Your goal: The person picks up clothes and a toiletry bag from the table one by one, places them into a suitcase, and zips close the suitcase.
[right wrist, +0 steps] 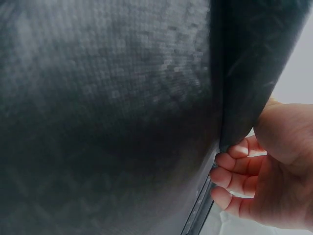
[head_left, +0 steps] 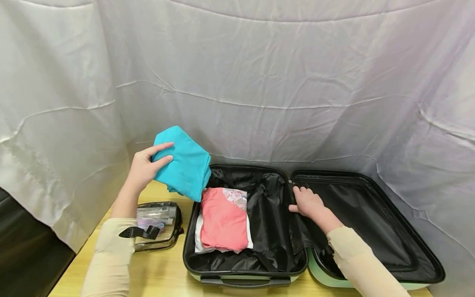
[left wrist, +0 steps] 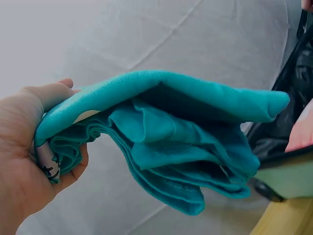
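Observation:
My left hand (head_left: 144,167) grips a folded turquoise garment (head_left: 183,159) by its edge, thumb on top and fingers beneath. It hangs over the left rim of the open suitcase (head_left: 245,273); the loose folded layers (left wrist: 171,164) show in the left wrist view. Inside the suitcase's left half lies a folded coral garment (head_left: 224,220) with a floral patch, on top of white cloth (head_left: 198,237). Near the hinge, my right hand (head_left: 309,203) holds the edge of the black divider flap (head_left: 295,227), its fingertips (right wrist: 222,177) curled at the fabric in the right wrist view.
A clear zip pouch (head_left: 154,243) with small items stands on the wooden table (head_left: 156,276), left of the suitcase. The suitcase's other shell (head_left: 371,222) lies open at the right. Grey curtains (head_left: 259,82) hang behind and at both sides.

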Demonstrator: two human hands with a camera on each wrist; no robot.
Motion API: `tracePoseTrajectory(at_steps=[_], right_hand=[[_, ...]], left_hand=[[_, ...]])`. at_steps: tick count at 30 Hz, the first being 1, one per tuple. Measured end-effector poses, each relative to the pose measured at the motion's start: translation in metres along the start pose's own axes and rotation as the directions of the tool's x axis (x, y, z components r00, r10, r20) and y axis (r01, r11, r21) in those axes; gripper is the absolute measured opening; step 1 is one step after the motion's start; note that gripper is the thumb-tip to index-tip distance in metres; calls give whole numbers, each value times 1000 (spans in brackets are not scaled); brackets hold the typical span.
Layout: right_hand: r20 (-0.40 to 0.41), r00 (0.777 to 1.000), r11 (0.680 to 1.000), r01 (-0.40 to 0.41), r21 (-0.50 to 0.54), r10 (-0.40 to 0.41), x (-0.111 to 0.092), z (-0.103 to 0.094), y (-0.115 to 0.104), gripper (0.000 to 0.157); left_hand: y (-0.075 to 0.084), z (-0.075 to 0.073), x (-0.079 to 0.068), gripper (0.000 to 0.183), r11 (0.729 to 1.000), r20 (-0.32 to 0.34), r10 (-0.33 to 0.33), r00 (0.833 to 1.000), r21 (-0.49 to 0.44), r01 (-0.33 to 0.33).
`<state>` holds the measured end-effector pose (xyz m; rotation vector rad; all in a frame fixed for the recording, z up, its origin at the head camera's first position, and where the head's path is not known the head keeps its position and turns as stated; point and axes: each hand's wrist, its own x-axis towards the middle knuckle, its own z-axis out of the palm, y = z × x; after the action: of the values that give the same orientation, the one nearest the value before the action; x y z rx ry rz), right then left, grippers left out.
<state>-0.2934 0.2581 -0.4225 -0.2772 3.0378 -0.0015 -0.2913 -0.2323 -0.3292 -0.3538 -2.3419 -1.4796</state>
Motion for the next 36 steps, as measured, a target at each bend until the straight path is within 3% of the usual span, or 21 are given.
tracePoseTrajectory(at_steps=[7,24,36], right_hand=[[-1,1000,1000,-4,2,4,0,1,0,73],[10,1000,1000,-17,19,17,3,3,1,74],[-3,1000,999,-18,28,18,0,0,-1,73]], left_hand=[[15,10,-5,42,999,37,34,999,-42,-33],[32,35,-16,41,995,175,32,984,-94,-16],[46,49,-17,38,993,302,88,949,-100,-61]])
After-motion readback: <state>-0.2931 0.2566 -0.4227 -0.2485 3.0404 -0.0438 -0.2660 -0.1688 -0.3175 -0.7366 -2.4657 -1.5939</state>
